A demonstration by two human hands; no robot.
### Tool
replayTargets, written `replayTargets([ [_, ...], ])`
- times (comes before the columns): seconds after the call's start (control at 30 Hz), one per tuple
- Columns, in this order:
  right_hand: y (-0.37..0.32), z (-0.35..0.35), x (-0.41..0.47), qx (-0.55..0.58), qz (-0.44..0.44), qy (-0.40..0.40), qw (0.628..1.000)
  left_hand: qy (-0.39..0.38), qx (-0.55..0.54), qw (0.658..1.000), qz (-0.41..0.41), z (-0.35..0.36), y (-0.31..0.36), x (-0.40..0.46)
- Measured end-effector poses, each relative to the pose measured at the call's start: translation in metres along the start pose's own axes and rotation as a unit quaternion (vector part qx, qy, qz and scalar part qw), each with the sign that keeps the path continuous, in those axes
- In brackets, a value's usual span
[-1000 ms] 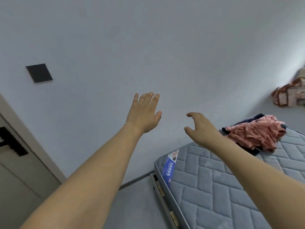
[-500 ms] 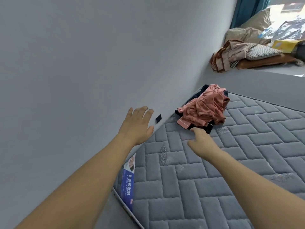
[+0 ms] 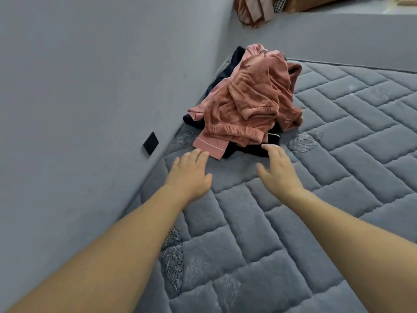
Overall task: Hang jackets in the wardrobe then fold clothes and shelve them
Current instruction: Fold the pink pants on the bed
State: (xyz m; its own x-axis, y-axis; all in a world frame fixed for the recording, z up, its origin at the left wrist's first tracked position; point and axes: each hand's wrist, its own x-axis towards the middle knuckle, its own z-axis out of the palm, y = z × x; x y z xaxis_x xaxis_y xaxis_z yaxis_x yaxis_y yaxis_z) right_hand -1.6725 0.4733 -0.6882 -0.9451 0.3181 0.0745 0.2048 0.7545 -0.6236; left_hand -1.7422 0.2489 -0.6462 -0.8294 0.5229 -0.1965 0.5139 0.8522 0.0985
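A crumpled pile of pink clothes [image 3: 250, 102] lies on a dark garment [image 3: 246, 147] in the far corner of the grey quilted mattress [image 3: 338, 168], against the wall. My left hand [image 3: 191, 175] reaches out flat with straight fingers, its tips just short of a pink cuff at the pile's near edge. My right hand [image 3: 277, 170] is stretched forward with relaxed fingers, its tips at the dark garment's near edge. Neither hand holds anything.
A grey wall [image 3: 90, 86] runs along the mattress's left side, with a black square plate [image 3: 150, 143] low on it. A grey ledge [image 3: 338, 30] rises behind the mattress, with brown fabric [image 3: 255, 10] heaped on top.
The view has swung down and closer to the mattress. Both hands have moved forward and lower, ending right at the near edge of the clothes pile.
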Motion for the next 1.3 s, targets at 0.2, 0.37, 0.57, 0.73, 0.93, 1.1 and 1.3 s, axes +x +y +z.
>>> replayTargets([
  [0.2,0.095,0.077,0.067,-0.074,0.004,0.096,0.993,0.066,-0.021,0.997,0.039,0.042,0.004,0.152],
  [0.37,0.133,0.116,0.079,-0.121,0.022,0.125,0.984,0.101,0.06,0.992,0.047,0.089,0.012,0.231],
  [0.57,0.134,0.106,0.089,-0.141,0.045,0.086,0.985,0.191,-0.036,0.97,0.145,0.074,0.02,0.219],
  [0.73,0.133,0.104,0.091,-0.14,0.053,0.07,0.986,0.099,-0.154,0.978,0.1,0.1,0.017,0.161],
  [0.93,0.136,0.107,0.091,-0.125,0.037,0.09,0.987,0.213,-0.07,0.973,0.06,0.165,0.021,0.151],
  [1.1,0.139,0.11,0.085,-0.117,-0.032,0.145,0.982,0.251,-0.069,0.963,0.07,0.181,0.017,0.154],
  [1.3,0.143,0.113,0.084,-0.15,-0.119,0.122,0.974,0.252,-0.085,0.961,0.071,0.185,0.017,0.156],
])
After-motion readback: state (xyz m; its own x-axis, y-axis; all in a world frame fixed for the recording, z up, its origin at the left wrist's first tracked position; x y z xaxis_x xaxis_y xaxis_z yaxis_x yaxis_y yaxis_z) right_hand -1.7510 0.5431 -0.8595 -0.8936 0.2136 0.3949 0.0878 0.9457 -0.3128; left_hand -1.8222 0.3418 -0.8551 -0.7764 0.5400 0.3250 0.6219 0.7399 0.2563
